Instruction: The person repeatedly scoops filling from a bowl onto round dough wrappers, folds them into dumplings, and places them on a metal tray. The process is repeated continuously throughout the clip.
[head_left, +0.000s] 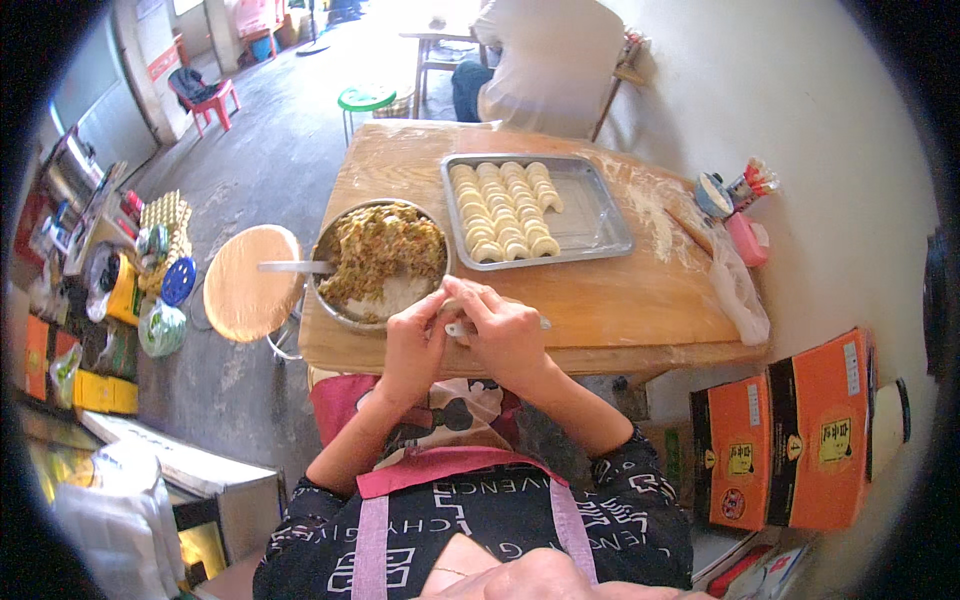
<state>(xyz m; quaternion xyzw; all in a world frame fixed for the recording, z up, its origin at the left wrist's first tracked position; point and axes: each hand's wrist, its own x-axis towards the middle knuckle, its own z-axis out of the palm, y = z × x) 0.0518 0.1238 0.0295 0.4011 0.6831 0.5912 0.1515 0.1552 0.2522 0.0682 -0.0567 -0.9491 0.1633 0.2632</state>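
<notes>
Just past the table's front edge, my left hand (416, 337) and my right hand (502, 322) meet, fingertips together around a small pale dumpling (451, 305), mostly hidden by the fingers. A slim light utensil (454, 330) with a hole in its end lies in my right palm; its other end pokes out at the right. Beyond my left hand stands a round metal bowl (448, 259) of chopped filling (386, 247), a flat-handled tool (292, 266) resting over its left rim. Farther back, a metal tray (592, 225) holds rows of crescent dumplings (502, 210) on its left side.
Flour dusts the wooden table (600, 300), where a rolling pin (688, 229) and plastic wrap (735, 292) lie at right. A round stool (251, 285) stands left. Orange boxes (817, 435) are stacked at right. Another person (551, 67) sits beyond the table.
</notes>
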